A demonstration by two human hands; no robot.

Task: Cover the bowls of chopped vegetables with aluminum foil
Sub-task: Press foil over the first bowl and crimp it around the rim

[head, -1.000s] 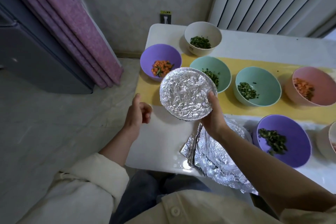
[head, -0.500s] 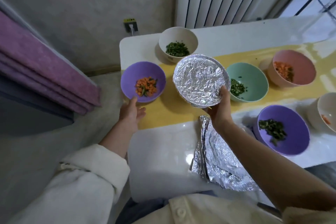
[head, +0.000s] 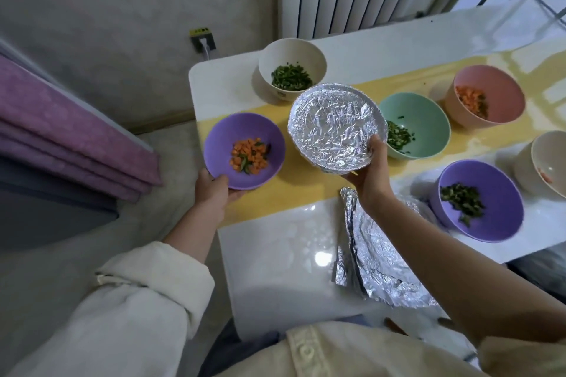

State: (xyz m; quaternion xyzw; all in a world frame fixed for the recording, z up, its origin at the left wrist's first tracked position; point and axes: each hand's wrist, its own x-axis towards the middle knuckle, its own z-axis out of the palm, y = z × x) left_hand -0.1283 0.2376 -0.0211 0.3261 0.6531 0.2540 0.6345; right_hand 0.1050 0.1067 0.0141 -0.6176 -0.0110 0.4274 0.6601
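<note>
Head view: the foil-covered bowl (head: 333, 128) is in the middle of the picture, held up over the yellow strip (head: 306, 190) of the desk (head: 275, 254) and a little tilted. The crinkled foil is pressed tight around its whole rim. The right hand (head: 372, 174) holds this bowl at its 5 o'clock edge, with the thumb on top of the foil and the fingers under the bowl.

At 9 o'clock from it, just beside, is a purple bowl (head: 222, 138) with orange cubes and some green pieces, not covered. The left hand (head: 213, 190) grips it at its 7 o'clock edge, thumb on the rim. I cannot tell if this bowl stands on the desk or is lifted.

At 11 o'clock stands a beige bowl (head: 275, 58) with chopped greens. At 3 o'clock, partly hidden behind the covered bowl, is a green bowl (head: 428, 116) with greens, and at 2 o'clock a pink bowl (head: 502, 95) with orange cubes. At 4 o'clock is a second purple bowl (head: 502, 190) with dark greens; another pale bowl (head: 548, 156) is cut by the right edge. All of these are open.

At 6 o'clock, under the right forearm, loose foil sheets (head: 376, 263) lie on the desk.
</note>
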